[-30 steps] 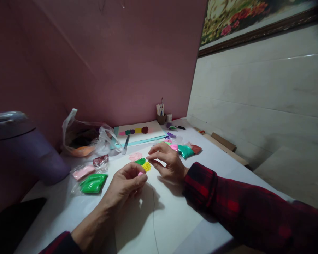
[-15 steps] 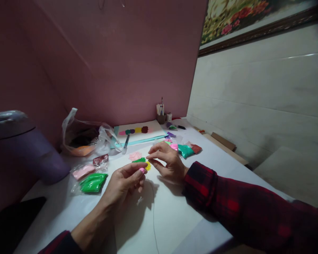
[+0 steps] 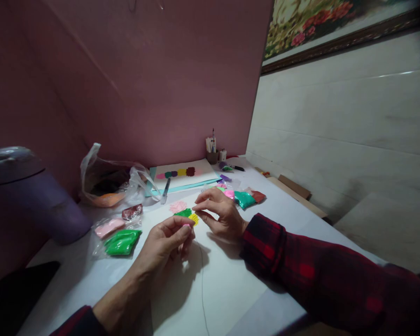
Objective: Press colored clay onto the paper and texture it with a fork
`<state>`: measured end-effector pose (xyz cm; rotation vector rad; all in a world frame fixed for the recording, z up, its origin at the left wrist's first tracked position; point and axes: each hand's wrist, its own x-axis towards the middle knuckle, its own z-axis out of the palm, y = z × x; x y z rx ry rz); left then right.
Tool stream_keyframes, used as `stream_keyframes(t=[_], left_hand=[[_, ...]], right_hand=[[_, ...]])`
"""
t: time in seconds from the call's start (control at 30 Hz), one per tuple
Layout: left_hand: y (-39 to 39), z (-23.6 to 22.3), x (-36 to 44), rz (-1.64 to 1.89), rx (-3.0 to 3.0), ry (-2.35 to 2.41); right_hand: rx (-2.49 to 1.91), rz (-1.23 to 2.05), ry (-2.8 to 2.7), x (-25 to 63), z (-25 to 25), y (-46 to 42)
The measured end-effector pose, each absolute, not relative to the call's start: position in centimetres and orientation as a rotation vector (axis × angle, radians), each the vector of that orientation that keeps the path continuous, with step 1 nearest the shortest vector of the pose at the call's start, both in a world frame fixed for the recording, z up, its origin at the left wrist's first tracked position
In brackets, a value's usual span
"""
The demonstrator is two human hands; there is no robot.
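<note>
My left hand (image 3: 168,240) is closed, pinching a small piece of pink clay (image 3: 186,226) between thumb and forefinger; most of it is hidden by the fingers. Just beyond, my right hand (image 3: 224,215) has thumb and forefinger drawn together, and what is between their tips, if anything, is too small to make out. Both hands hover over a white sheet of paper (image 3: 227,294) with a thin curved line on it. Textured patches of light pink clay (image 3: 178,206), green clay (image 3: 183,213) and yellow clay (image 3: 195,218) lie on the sheet near my fingertips.
At left are a green clay packet (image 3: 122,242), a plastic bag (image 3: 140,179) and a purple tumbler (image 3: 38,200). Behind the sheet lie a pen (image 3: 165,190) and a paper with a coloured caterpillar shape (image 3: 203,169). Teal clay (image 3: 245,199) sits in a packet to the right.
My left thumb and forefinger have closed further over the pink clay, so less of it shows. The right hand is nearly still.
</note>
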<state>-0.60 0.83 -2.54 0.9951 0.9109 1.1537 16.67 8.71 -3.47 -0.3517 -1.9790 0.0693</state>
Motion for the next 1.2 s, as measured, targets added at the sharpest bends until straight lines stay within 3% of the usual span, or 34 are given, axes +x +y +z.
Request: stream_keyframes(t=[1.2], left_hand=[[0.91, -2.69, -0.69, 1.183, 0.974, 0.922]], right_hand=[[-0.362, 0.091, -1.983, 16.65, -3.52, 8.7]])
